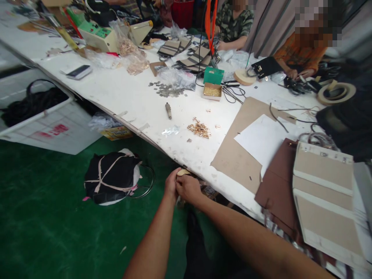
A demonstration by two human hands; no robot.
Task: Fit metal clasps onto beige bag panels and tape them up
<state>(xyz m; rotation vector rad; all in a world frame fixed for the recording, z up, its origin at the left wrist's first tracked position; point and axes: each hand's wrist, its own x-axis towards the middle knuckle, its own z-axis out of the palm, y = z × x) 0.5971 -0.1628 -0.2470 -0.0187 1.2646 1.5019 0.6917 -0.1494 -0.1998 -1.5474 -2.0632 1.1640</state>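
Note:
My left hand (171, 185) and my right hand (189, 189) meet just below the near edge of the white table (122, 93). Together they pinch a small tan, rounded piece (183, 172) that sticks up between the fingers. What hangs below the hands is hidden. On the table just beyond lie a heap of small gold metal fittings (199, 129), a scrap of clear foil (170, 131) and a short metal punch (168, 110).
Brown cardboard with a white sheet (263, 141) and brown and beige bag panels (322, 193) lie at right. A box of gold parts (212, 91), a green box, tape rolls and bags lie farther back, where two people work. A black bundle (112, 176) sits on the green floor.

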